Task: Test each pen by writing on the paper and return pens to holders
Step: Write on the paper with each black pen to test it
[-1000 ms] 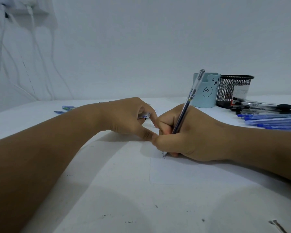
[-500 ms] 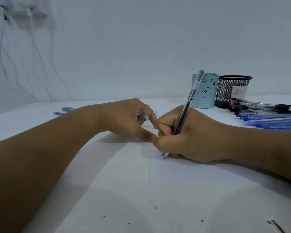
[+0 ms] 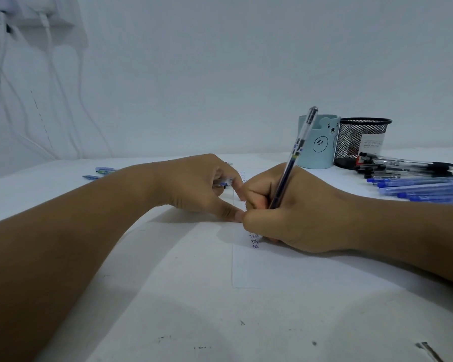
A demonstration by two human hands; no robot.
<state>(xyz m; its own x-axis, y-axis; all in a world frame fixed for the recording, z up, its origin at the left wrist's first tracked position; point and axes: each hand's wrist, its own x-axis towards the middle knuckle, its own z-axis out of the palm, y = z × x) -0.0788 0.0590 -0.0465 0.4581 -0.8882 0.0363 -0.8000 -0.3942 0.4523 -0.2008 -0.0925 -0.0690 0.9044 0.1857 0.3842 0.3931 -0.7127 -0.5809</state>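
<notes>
On the table the paper lies mid-table; both holders stand toward its far right edge, nearer the right hand. That hand grips the pen, leaning toward the holders. The left hand is closed on a pen cap.

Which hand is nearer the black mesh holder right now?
Right. The right hand, writing with a pen on the paper, sits just in front and to the left of the black mesh holder; the left hand lies farther left.
</notes>
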